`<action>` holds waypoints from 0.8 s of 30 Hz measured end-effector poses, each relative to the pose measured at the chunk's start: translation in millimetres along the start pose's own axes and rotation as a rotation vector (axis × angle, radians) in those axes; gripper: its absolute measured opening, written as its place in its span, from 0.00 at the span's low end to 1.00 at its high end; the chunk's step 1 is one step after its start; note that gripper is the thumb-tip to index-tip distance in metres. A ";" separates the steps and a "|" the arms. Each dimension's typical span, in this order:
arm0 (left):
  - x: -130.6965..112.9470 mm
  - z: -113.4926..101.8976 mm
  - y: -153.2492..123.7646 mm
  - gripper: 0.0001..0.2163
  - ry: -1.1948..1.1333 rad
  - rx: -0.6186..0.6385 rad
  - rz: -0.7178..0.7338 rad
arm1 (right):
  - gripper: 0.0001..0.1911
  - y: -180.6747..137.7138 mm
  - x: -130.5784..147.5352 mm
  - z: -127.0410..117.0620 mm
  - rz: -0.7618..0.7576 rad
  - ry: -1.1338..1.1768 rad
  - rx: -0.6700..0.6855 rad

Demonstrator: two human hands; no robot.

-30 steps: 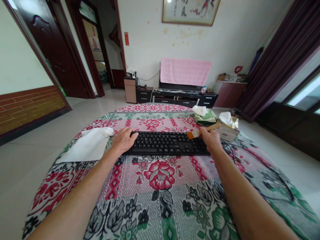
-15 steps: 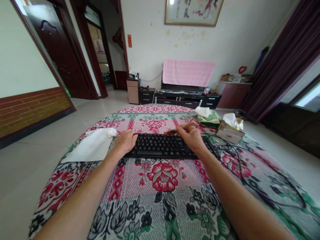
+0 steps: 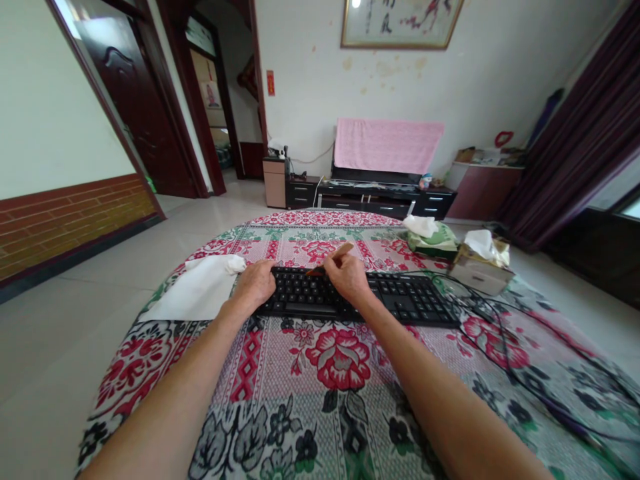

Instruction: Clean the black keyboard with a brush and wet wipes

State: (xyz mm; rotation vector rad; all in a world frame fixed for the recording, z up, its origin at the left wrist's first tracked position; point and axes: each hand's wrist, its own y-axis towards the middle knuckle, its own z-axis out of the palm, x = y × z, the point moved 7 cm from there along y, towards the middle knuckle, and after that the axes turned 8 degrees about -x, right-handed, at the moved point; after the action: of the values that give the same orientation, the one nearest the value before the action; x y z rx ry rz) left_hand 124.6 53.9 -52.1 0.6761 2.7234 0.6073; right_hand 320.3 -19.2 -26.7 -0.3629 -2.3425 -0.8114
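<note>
No lettering is legible, even on the framed picture [image 3: 401,24]

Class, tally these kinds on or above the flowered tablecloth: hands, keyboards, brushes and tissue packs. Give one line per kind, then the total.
Hands: 2 (left hand, right hand)
Keyboard: 1
Brush: 1
Tissue packs: 2 (green pack, pale pack)
Total: 6

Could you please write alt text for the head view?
A right hand holds a brush at a black keyboard while the left hand touches its left end. A white sheet lies left, two tissue boxes right, on a flowered tablecloth.
</note>
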 end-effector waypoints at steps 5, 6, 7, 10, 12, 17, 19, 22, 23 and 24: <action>-3.9 -1.9 0.5 0.21 0.023 0.006 0.013 | 0.16 7.4 -37.2 -42.5 0.073 -0.102 -0.070; -6.8 -3.2 1.0 0.20 0.023 -0.005 0.028 | 0.16 7.4 -43.7 -48.2 0.098 -0.099 -0.075; -10.8 -4.6 1.4 0.20 0.016 -0.018 0.046 | 0.16 6.8 -48.8 -52.4 0.119 -0.083 -0.078; -29.2 -8.1 0.8 0.17 -0.068 -0.035 0.118 | 0.17 4.0 -55.1 -57.2 0.125 0.009 -0.067; -46.0 -7.9 -2.8 0.18 -0.148 0.001 0.199 | 0.18 2.8 -56.3 -58.5 0.102 0.043 -0.052; -72.8 1.5 -17.6 0.32 -0.154 0.175 0.342 | 0.18 5.9 -76.0 -78.5 0.122 -0.109 -0.085; -74.6 4.4 -20.9 0.36 -0.143 0.212 0.352 | 0.17 7.2 -88.4 -92.9 0.153 -0.200 -0.134; -76.2 4.5 -21.8 0.37 -0.146 0.222 0.364 | 0.17 6.5 -103.1 -110.6 0.210 -0.281 -0.199; -77.2 4.0 -21.3 0.37 -0.145 0.221 0.365 | 0.17 5.6 -105.6 -114.3 0.222 -0.289 -0.216; -78.9 3.5 -20.6 0.37 -0.143 0.223 0.365 | 0.17 4.8 -106.4 -116.6 0.224 -0.285 -0.231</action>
State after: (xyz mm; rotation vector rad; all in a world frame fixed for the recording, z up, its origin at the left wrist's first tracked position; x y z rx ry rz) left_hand 185.4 -0.5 -52.3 1.2385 2.5724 0.3139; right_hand 458.8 -94.8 -21.0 -0.8746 -2.4097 -0.9741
